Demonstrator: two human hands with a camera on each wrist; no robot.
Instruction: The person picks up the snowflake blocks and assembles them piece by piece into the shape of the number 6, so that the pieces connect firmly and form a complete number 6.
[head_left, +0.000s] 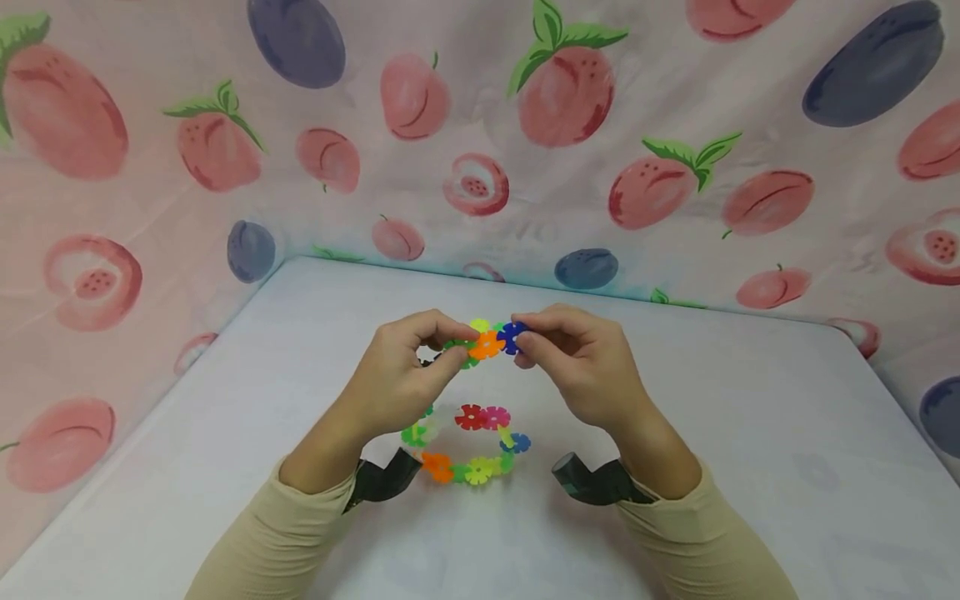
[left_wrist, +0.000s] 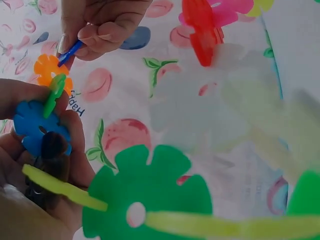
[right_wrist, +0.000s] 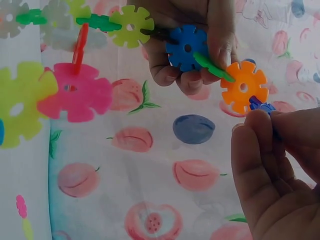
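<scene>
Out in front, my left hand (head_left: 408,362) pinches the end of a chain of notched plastic flower discs, by a green disc (right_wrist: 212,67) next to an orange disc (head_left: 487,344). My right hand (head_left: 588,358) pinches a dark blue disc (head_left: 514,337) between thumb and forefinger, its edge meeting the orange one's. A lighter blue disc (right_wrist: 187,47) and a black one lie against the left fingers. Below the hands the chain curves round in a loop, with a red disc (head_left: 470,417), a pink disc (head_left: 496,417), a yellow disc (head_left: 480,471) and several others.
A white tabletop (head_left: 750,433) spreads under both arms. Behind and to the sides hangs a pink fruit-patterned cloth (head_left: 540,192). Black curved mounts (head_left: 386,477) stick out at both wrists, close to the loop's near side.
</scene>
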